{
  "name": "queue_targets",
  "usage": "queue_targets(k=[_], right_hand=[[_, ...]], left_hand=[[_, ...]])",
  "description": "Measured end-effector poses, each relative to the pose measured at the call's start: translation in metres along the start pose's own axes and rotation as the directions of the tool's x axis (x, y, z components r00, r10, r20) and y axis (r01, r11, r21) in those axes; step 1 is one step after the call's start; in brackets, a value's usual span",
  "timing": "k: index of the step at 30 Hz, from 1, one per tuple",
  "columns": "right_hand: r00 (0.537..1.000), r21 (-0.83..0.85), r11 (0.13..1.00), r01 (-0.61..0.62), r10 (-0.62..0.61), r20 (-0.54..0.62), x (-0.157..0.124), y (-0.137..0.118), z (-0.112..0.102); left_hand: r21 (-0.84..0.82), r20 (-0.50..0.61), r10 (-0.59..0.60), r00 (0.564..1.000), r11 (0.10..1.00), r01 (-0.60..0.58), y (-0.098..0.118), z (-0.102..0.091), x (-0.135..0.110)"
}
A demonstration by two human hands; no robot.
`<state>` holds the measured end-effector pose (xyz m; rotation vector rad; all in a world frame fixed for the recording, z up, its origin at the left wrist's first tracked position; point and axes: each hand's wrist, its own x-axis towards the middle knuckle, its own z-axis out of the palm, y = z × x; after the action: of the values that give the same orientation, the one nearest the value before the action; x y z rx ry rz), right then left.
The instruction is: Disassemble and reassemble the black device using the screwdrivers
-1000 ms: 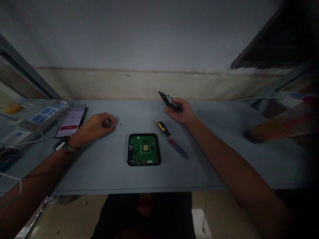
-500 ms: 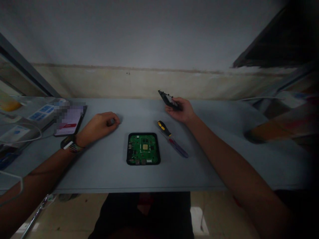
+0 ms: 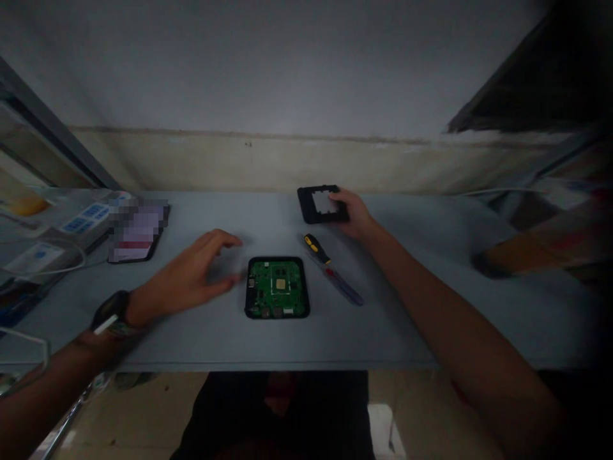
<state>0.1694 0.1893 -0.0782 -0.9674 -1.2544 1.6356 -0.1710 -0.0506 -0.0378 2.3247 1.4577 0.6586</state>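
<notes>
A black square case with a green circuit board (image 3: 276,287) lies in the middle of the grey table (image 3: 383,332). My left hand (image 3: 191,278) hovers just left of it, fingers spread and empty, thumb tip close to the case's left edge. My right hand (image 3: 353,214) rests at the far side of the table, fingers on the right edge of a black plastic frame (image 3: 316,204) that lies flat. A screwdriver (image 3: 332,268) with a yellow-black handle lies between the case and my right forearm.
A phone (image 3: 136,233) with a lit screen lies at the left, beside boxes and white cables (image 3: 43,255). The wall runs right behind the table. Blurred clutter and a dark object (image 3: 488,263) sit at the right. The table's front edge is near my body.
My left hand left the spot near the phone, opened and moved right toward the circuit board. My right hand lowered the tilted black frame flat onto the table.
</notes>
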Motion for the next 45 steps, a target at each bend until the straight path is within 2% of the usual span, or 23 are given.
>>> queue_targets(k=[2,5,10,13,18,23,29,33,37,42,45], right_hand=[[0.999,-0.049,0.998,0.035,-0.037,-0.037,-0.004,-0.001,-0.001],[0.995,-0.148,0.988,0.038,-0.052,-0.09,-0.006,-0.002,-0.003],[0.987,-0.355,0.934,0.028,-0.082,-0.136,-0.002,0.003,0.0],[0.978,-0.537,0.841,0.065,-0.16,-0.133,-0.003,0.006,0.005],[0.965,-0.789,0.599,0.138,-0.262,-0.03,-0.017,0.006,0.02],[0.97,-0.895,0.424,0.14,-0.24,0.038,-0.027,0.005,0.038],[0.97,-0.941,0.314,0.128,-0.239,0.052,-0.034,0.005,0.05],[0.966,-0.946,0.291,0.139,-0.251,0.065,-0.039,0.01,0.06],[0.963,-0.936,0.31,0.168,-0.255,0.088,-0.039,0.013,0.064],[0.966,-0.884,0.415,0.215,-0.221,0.132,-0.036,0.0,0.052],[0.972,-0.854,0.47,0.223,-0.177,0.157,-0.057,-0.012,0.04]], left_hand=[[-0.009,0.033,0.056,0.998,0.998,-0.056,0.018,0.011,-0.012],[-0.005,0.082,0.06,0.995,0.998,-0.06,0.034,0.028,-0.023],[-0.052,0.047,0.014,0.999,0.999,-0.012,0.035,0.044,-0.019],[-0.091,0.042,0.021,0.999,0.996,-0.018,0.033,0.048,-0.014],[-0.127,0.03,0.038,0.999,0.991,-0.034,0.035,0.054,-0.007],[-0.13,0.0,0.052,0.999,0.99,-0.052,0.035,0.064,0.0],[-0.12,-0.006,0.048,0.999,0.992,-0.048,0.031,0.071,0.006],[-0.142,-0.002,0.054,0.999,0.988,-0.053,0.028,0.074,0.009],[-0.148,-0.009,0.059,0.998,0.987,-0.059,0.027,0.077,0.013],[-0.135,-0.008,0.051,0.999,0.99,-0.052,0.03,0.075,0.013],[-0.137,0.004,0.051,0.999,0.989,-0.05,0.032,0.072,0.013]])
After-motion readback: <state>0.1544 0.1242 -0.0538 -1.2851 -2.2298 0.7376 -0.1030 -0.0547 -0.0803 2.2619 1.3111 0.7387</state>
